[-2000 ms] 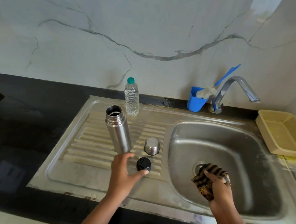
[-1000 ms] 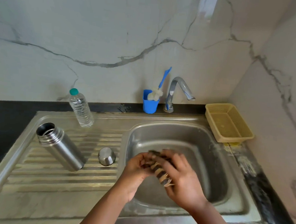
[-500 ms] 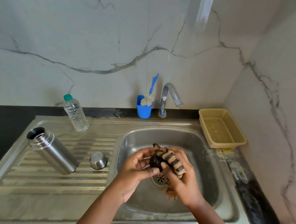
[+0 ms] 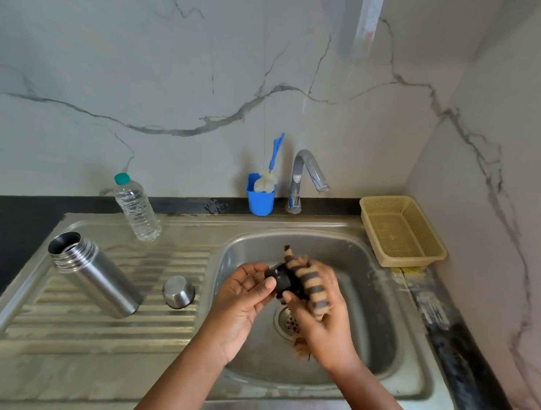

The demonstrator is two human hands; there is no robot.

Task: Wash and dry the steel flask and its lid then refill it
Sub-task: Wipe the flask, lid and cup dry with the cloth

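Note:
The open steel flask [image 4: 96, 274] stands uncapped on the ribbed drainboard [image 4: 94, 323] at the left. A small steel cup lid [image 4: 178, 292] sits upside down beside it. Over the sink basin [image 4: 367, 307], my left hand [image 4: 244, 302] pinches the black inner lid [image 4: 279, 278] with thumb and fingers. My right hand [image 4: 322, 317] grips a striped brown-and-tan cloth [image 4: 308, 282] and presses it against the black lid. Part of the lid is hidden by the cloth.
A clear water bottle [image 4: 136, 210] with a green cap stands at the back of the drainboard. A blue cup with a bottle brush [image 4: 261, 193] sits next to the tap [image 4: 303, 178]. A yellow basket [image 4: 401, 231] rests right of the sink. The drain [image 4: 288, 323] lies below my hands.
My left hand picked the black lid off the drainboard and carried it over the basin. My right hand brought the cloth up against it. The view shifted right.

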